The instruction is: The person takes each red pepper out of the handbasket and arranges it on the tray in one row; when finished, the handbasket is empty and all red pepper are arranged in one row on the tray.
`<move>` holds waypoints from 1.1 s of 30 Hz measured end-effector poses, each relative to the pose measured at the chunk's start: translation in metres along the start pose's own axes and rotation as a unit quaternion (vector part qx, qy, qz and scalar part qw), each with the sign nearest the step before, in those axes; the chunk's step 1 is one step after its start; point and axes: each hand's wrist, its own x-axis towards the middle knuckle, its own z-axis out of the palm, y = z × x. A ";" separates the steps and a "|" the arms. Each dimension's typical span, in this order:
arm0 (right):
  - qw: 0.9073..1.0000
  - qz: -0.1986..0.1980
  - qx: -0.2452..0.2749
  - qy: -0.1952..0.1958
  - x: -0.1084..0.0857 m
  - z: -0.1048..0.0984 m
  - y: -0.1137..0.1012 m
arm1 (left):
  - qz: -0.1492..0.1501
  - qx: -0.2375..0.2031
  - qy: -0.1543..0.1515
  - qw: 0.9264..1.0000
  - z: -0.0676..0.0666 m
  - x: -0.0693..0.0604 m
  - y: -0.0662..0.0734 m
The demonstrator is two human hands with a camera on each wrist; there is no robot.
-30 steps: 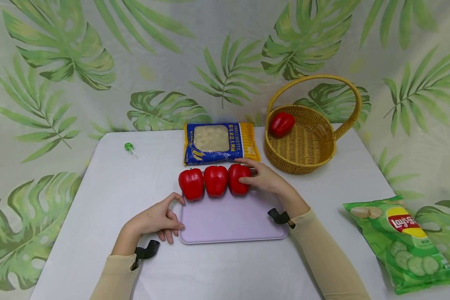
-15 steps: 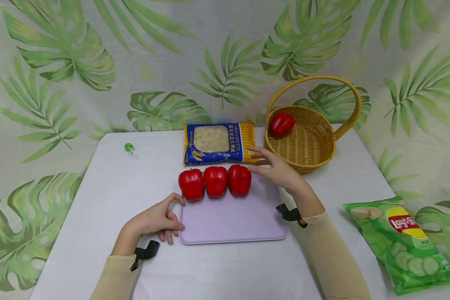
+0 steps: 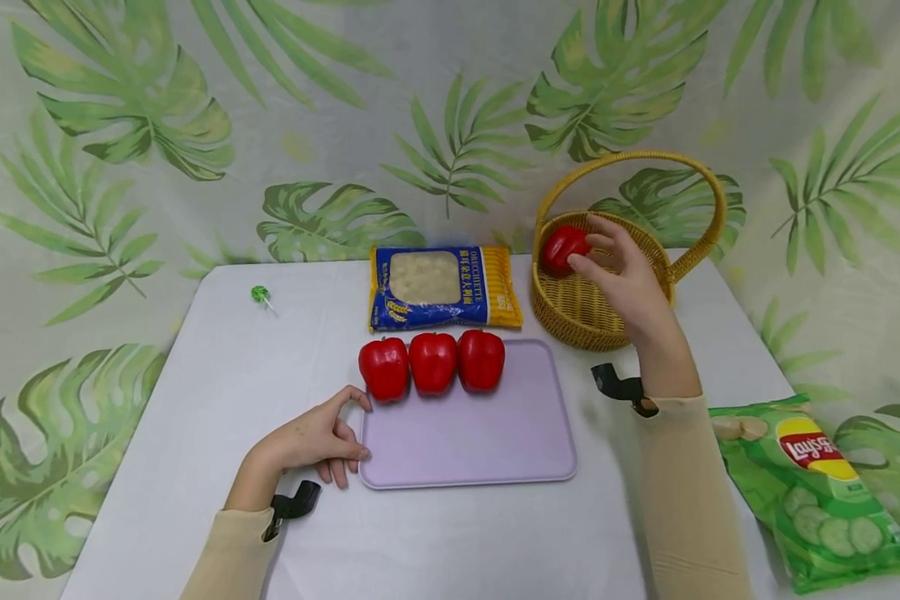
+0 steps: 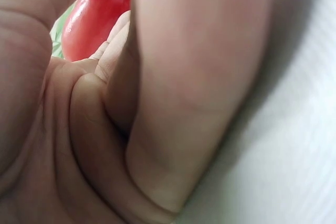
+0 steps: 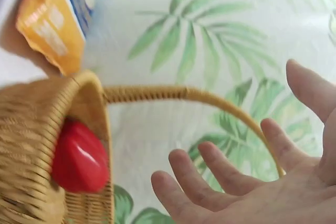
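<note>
My left hand (image 3: 311, 437) touches the left edge of a lilac tray (image 3: 468, 442) with thumb and forefinger, which stand apart; its other fingers are bent beside the tray. Three red bell peppers, a left one (image 3: 384, 369), a middle one (image 3: 433, 364) and a right one (image 3: 482, 361), stand in a row along the tray's far side. Over the wicker basket (image 3: 588, 329) is my right hand (image 3: 633, 287), fingers spread and holding nothing. Another red pepper (image 5: 80, 157) lies inside the basket; the right wrist view shows a gap between it and the fingers.
Behind the tray lies a blue and yellow pasta bag (image 3: 442, 287). A green lollipop (image 3: 260, 294) is at the back left, and a green chip bag (image 3: 817, 492) lies at the right edge. The basket's tall handle (image 3: 630, 156) arches above it.
My right hand has let go of the right pepper on the tray and moved right and away from me to the basket. My left hand and the tray have stayed put.
</note>
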 end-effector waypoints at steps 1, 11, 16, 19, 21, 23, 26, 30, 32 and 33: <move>1.000 0.002 0.000 0.007 0.004 -0.005 -0.002 | 0.000 0.000 0.000 1.000 0.000 0.000 0.000; 0.998 0.041 0.013 0.040 0.051 -0.025 0.004 | 0.000 -0.006 -0.001 1.000 0.000 0.000 -0.001; 0.996 0.067 0.026 0.046 0.070 -0.025 0.016 | 0.002 -0.004 -0.002 1.000 -0.001 0.001 -0.001; 0.995 0.078 0.032 0.050 0.082 -0.024 0.022 | 0.002 -0.004 -0.002 1.000 -0.001 0.001 -0.001; 0.994 0.084 0.037 0.052 0.090 -0.023 0.024 | 0.000 -0.004 -0.001 1.000 -0.001 0.000 -0.001; 0.993 0.092 0.042 0.059 0.099 -0.023 0.028 | 0.000 -0.005 -0.001 1.000 -0.001 0.000 -0.001; 0.991 0.104 0.050 0.066 0.111 -0.024 0.035 | 0.001 -0.005 -0.002 1.000 0.000 0.001 -0.001; 0.990 0.115 0.050 0.066 0.122 -0.025 0.046 | 0.001 -0.009 -0.005 1.000 0.000 0.001 0.000; 0.990 0.120 0.051 0.060 0.125 -0.024 0.051 | 0.000 -0.011 -0.005 1.000 0.000 0.001 0.000; 0.989 0.126 0.052 0.056 0.126 -0.023 0.053 | 0.000 -0.012 -0.005 1.000 0.000 0.001 0.000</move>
